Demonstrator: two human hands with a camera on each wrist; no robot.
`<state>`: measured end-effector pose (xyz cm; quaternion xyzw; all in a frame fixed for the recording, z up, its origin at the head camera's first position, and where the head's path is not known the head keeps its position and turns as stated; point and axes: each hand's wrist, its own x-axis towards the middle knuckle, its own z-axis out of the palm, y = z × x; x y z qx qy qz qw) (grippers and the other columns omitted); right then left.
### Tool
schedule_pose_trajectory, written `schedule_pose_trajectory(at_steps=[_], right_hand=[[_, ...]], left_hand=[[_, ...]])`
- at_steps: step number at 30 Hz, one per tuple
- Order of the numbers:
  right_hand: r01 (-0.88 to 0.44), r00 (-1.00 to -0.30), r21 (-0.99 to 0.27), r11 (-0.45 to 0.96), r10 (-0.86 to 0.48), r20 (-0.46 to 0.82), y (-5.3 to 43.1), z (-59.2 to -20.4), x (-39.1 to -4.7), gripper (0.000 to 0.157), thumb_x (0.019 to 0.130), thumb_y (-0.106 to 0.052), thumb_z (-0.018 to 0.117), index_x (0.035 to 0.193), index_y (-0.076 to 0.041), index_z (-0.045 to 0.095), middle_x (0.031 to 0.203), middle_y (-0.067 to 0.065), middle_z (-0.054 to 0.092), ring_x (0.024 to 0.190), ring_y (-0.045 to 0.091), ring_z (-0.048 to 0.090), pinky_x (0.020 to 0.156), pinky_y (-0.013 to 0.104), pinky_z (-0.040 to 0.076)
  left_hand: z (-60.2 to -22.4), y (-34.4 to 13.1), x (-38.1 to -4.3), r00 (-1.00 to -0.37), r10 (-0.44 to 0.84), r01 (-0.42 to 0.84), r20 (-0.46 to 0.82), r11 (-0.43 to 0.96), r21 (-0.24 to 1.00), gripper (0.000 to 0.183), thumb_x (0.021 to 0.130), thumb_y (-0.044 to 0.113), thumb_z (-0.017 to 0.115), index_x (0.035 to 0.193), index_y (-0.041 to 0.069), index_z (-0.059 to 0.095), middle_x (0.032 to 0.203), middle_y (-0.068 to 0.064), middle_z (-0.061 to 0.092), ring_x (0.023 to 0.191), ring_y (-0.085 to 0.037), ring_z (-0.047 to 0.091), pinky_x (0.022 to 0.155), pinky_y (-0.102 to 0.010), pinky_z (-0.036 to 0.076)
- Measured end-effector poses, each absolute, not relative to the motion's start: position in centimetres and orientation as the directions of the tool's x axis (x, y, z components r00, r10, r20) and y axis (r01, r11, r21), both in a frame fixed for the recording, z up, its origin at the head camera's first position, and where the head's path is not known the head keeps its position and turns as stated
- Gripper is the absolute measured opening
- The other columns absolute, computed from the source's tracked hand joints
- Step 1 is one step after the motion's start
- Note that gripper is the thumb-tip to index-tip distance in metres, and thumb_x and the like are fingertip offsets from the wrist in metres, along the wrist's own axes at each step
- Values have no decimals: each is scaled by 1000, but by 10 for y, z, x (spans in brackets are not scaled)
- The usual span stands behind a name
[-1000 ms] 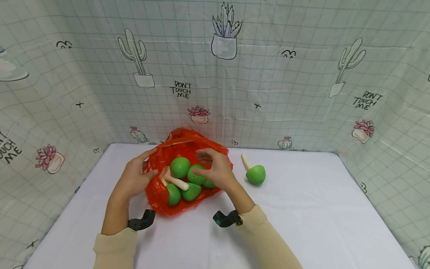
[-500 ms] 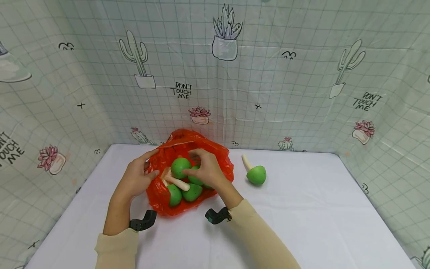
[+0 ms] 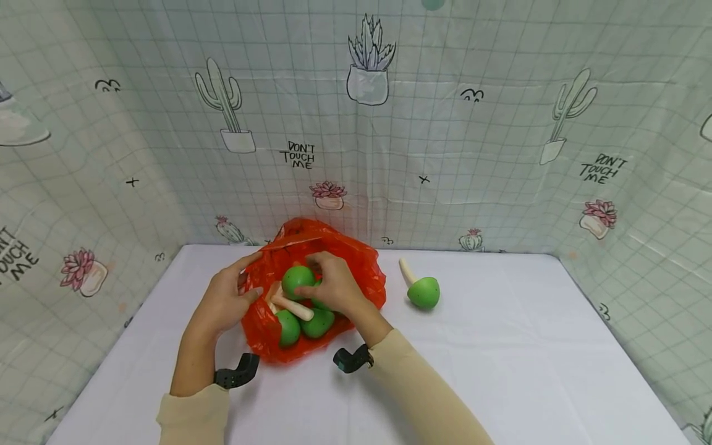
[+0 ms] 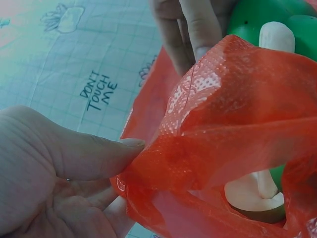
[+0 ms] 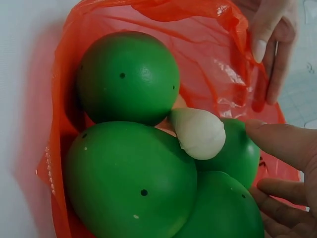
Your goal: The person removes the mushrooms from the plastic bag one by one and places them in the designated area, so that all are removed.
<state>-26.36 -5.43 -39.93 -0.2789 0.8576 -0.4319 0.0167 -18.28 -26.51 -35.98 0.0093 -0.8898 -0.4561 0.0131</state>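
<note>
A red plastic bag (image 3: pixel 367 272) lies on its side, mouth facing the person, with several green-capped toy mushrooms in it. My left hand (image 3: pixel 222 300) pinches the bag's left rim between thumb and fingers, as the left wrist view shows. Inside the mouth, my right hand (image 3: pixel 334 287) has its thumb and fingers around the right side of the uppermost green mushroom cap (image 3: pixel 296 282). The thumb tip is right at a green cap (image 5: pixel 237 153) in the right wrist view. A pale stem (image 3: pixel 295 307) points forward between the caps. Part of the load is hidden by the bag film.
One toy mushroom (image 3: pixel 424 292) lies outside the bag to its right, stem pointing back. A white cloth covers the table (image 3: pixel 500 358). Behind and at both sides hangs a printed grid curtain (image 3: pixel 445 136), close behind the bag.
My right hand has moved left and in over the caps, from beside them to around the uppermost one. My left hand keeps its place at the bag rim.
</note>
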Motion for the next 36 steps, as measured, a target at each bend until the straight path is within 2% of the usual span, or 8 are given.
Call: schedule_pose_trajectory(at_steps=[8,17,36], right_hand=[[-458,-849,-711,533,-501,171,-60,-398,-261,66,86,-26,90,139,1,63,130,11,66,114,26,62,97,35,59],[-466,-854,-670,577,-492,170,-64,-396,-261,63,84,-25,91,138,-3,65,129,9,67,115,27,60,98,37,57],[-477,-855,-673,566,-476,206,-63,-396,-260,60,84,-25,91,136,-4,68,126,7,69,114,26,60,95,37,59]], left_hand=[[-362,-266,-180,-999,-26,12,34,591,806,71,99,-6,63,163,3,35,159,-31,40,143,-54,43,101,-59,51],[-360,-265,-181,-999,-27,16,40,594,805,71,99,-6,64,163,2,35,159,-31,40,142,-54,44,103,-59,50],[-359,-264,-180,-998,-23,33,56,572,820,71,98,-7,65,163,1,35,158,-32,42,140,-55,46,100,-58,52]])
